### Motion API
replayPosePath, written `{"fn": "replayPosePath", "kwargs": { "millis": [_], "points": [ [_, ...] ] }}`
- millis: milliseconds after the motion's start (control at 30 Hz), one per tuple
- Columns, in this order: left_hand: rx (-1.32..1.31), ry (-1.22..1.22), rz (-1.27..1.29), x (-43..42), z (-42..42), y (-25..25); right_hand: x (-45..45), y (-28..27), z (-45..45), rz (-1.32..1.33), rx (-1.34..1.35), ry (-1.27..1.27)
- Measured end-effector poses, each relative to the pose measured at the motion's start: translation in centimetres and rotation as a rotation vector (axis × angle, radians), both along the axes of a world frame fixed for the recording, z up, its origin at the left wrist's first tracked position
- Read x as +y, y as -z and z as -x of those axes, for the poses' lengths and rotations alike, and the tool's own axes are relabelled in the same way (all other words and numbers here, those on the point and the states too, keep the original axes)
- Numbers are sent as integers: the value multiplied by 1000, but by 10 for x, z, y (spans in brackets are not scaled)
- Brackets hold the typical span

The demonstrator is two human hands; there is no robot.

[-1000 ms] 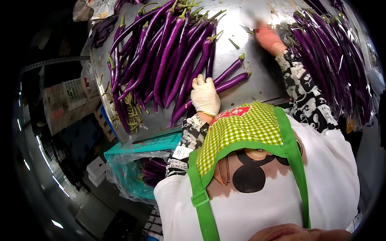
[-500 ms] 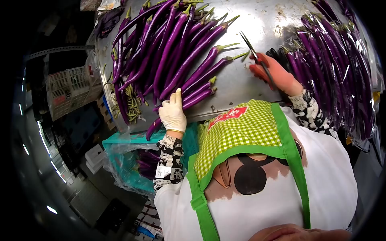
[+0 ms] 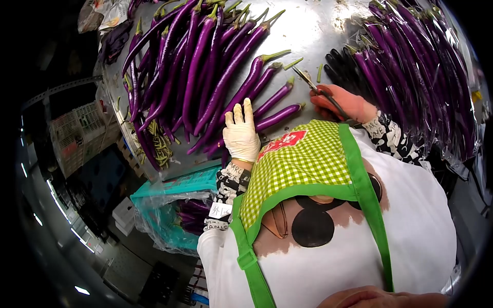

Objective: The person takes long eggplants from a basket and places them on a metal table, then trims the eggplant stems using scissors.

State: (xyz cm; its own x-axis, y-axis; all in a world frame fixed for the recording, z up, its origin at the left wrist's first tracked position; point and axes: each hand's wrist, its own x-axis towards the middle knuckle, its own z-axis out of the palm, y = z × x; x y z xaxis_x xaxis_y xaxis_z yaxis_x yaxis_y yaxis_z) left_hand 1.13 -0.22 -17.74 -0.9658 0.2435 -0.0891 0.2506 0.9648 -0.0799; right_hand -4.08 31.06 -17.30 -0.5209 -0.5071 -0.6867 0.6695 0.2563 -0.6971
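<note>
My left hand (image 3: pixel 241 136), in a white glove, rests with fingers stretched out over the lower ends of several long purple eggplants (image 3: pixel 277 98). My right hand (image 3: pixel 345 102), in an orange-red glove, holds scissors (image 3: pixel 306 78) pointing up and left. Close to the blade tips lies a short green stem piece (image 3: pixel 293 63), apart from the eggplant whose stem end is now short. Another cut stem (image 3: pixel 319 73) sits to its right. Above it, one eggplant (image 3: pixel 252 82) still carries a long stem. The finger holes of the scissors are partly covered by my glove.
A big eggplant pile (image 3: pixel 200 72) covers the left of the metal table (image 3: pixel 303 31). Stem scraps (image 3: pixel 163 150) gather at its left edge. Eggplants in clear plastic (image 3: pixel 405 77) and black gloves (image 3: pixel 346 69) lie right. A teal crate (image 3: pixel 177 187) with eggplants stands below left.
The scissors have cut a stem from an eggplant, and the piece now lies loose. My left hand has moved right and up, its fingers spreading over the eggplants. The view has shifted slightly.
</note>
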Motion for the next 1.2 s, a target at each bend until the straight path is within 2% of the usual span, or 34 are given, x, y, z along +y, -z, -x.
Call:
{"fn": "replayPosePath", "kwargs": {
  "millis": [67,200,400,600,667,733,767,800,900,1000,1100,1200],
  "points": [
    [16,11,-38,-7,-2,1,-12,1,6,-67,115,-50],
    [70,15,-134,-8,-2,4,-18,17,16,13,91,-66],
    [32,40,-284,-12,-3,1,-25,10,15,28,27,-5],
    [46,36,-542,-18,17,-15,-23,15,8,-15,104,-8],
    [122,-86,-511,-9,27,-14,-21,21,7,-88,314,-67],
    [103,-66,-502,-6,37,0,-23,28,5,-165,467,-99],
    [79,-72,-382,-3,41,4,-25,32,2,-208,514,-98],
    [-30,-105,-230,7,47,-11,-27,33,-1,-252,560,-95],
    [-169,-184,-140,16,61,-13,-30,28,-7,-314,617,-37],
    [-218,-162,-35,22,66,-18,-28,23,-10,-344,627,-29],
    [-220,-121,18,24,67,-16,-26,26,-17,-246,609,158],
    [-171,-31,-99,7,68,-10,-19,8,-12,-188,273,112]
  ]
}}
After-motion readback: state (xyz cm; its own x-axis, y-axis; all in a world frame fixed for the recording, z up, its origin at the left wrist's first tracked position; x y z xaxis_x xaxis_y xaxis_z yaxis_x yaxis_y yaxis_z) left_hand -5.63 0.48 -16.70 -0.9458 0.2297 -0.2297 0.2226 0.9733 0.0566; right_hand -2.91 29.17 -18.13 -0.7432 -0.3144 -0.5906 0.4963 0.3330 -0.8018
